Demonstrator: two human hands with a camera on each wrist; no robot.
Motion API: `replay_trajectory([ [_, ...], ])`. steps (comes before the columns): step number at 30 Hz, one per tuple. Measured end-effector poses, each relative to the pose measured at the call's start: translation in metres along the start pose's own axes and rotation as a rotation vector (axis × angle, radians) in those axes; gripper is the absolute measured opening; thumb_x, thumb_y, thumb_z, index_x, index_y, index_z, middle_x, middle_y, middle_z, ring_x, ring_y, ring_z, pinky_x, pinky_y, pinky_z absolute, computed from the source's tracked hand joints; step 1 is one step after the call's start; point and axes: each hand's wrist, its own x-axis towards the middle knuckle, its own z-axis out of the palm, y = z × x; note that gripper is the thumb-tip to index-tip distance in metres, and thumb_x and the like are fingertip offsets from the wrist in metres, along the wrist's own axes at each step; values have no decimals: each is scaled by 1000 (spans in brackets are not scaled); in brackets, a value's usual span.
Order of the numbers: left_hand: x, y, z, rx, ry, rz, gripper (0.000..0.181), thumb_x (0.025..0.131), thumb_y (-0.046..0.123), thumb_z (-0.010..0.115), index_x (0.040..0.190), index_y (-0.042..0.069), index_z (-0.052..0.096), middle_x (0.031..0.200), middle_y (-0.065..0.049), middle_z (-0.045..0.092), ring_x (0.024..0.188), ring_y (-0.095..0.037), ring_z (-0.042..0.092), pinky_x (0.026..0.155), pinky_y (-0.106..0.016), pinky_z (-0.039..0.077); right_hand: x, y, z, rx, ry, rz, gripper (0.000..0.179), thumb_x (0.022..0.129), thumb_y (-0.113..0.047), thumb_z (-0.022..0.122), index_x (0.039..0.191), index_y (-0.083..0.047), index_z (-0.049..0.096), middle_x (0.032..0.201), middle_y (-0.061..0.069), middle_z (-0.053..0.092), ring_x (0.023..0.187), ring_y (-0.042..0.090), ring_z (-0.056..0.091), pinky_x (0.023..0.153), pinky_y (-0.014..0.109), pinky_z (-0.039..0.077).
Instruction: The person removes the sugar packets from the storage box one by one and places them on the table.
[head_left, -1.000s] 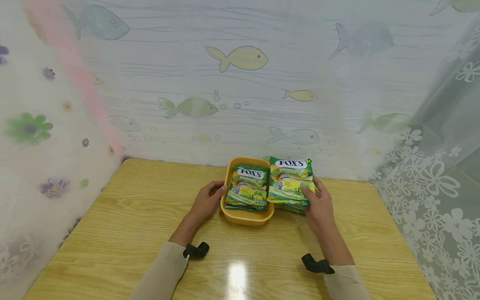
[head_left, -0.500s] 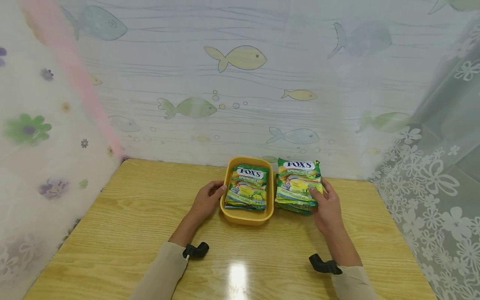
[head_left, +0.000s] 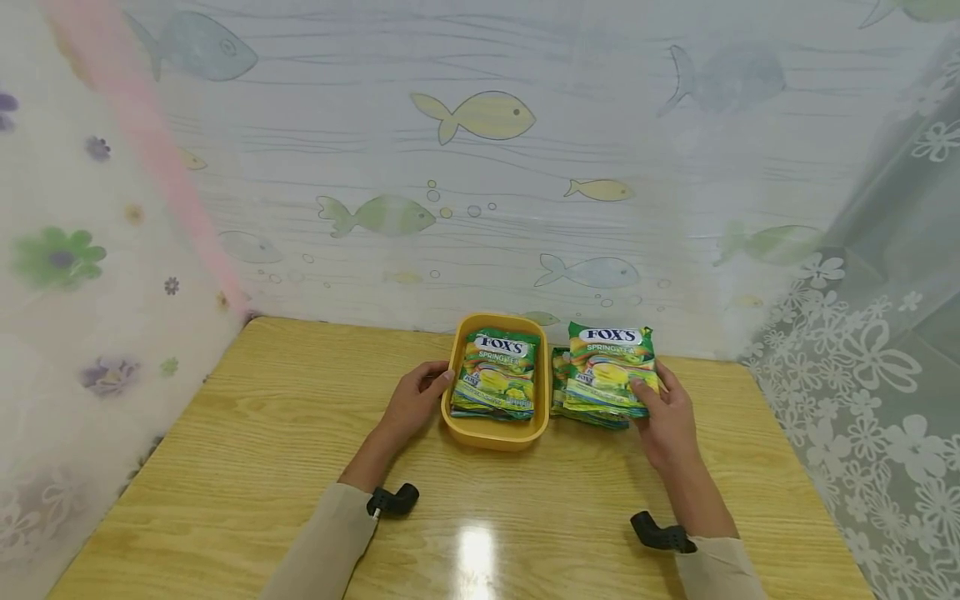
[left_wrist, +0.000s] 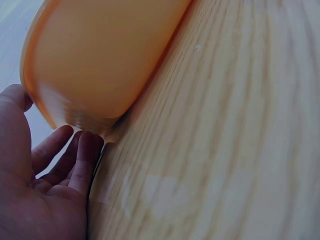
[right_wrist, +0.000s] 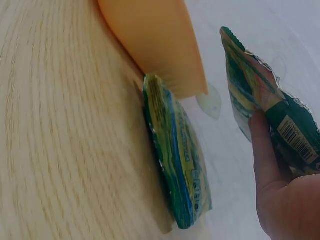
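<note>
The right hand (head_left: 667, 421) pinches one green foil packet (head_left: 606, 360), printed top pointing away; the left hand (head_left: 411, 402) grips one oblong yellow plastic tub (head_left: 495, 442), long axis near-to-far.

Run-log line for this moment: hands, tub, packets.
left hand: holds yellow tub; right hand: grips raised Fox's packet; in tub: Spring Tea packet; beside tub: green packet

The right hand (head_left: 667, 422) and held packet (head_left: 609, 371) have shifted right, away from the tub (head_left: 497, 441) — we see more lower packet (head_left: 559, 380).
</note>
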Motion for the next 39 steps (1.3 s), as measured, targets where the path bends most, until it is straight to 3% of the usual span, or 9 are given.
replay_trajectory([
  [7,-1,1,1,-4,3,-5,47,109,38,63,144,7,64,135,-14,68,124,-28,65,107,-50,51,0,2,-10,14,-1,-9,72,111,-17,58,171,-10,18,119,-15,71,108,3,70,87,22,60],
  [13,-7,17,3,0,7,-12,44,112,26,59,145,-2,60,137,-22,65,126,-37,63,108,-54,50,0,4,-19,28,13,-14,67,111,-15,58,168,-10,23,116,-13,72,104,4,71,84,23,60],
  [20,2,-4,3,1,12,-9,45,111,31,60,146,3,61,137,-18,66,125,-33,64,107,-53,50,0,6,-33,52,7,-22,68,111,-14,57,168,-9,20,116,-14,72,106,4,71,85,23,60],
  [30,1,-4,-1,6,-3,0,46,109,39,63,144,9,65,132,-12,69,120,-27,66,106,-49,52,0,7,-49,100,43,-8,64,111,-11,57,166,-15,24,114,-12,74,104,5,72,84,22,60],
  [39,0,-2,1,4,5,7,45,110,36,61,145,7,63,135,-14,68,122,-28,66,106,-49,52,0,5,-61,177,32,-40,71,110,-8,57,170,-16,20,119,-11,73,107,6,73,86,23,60],
])
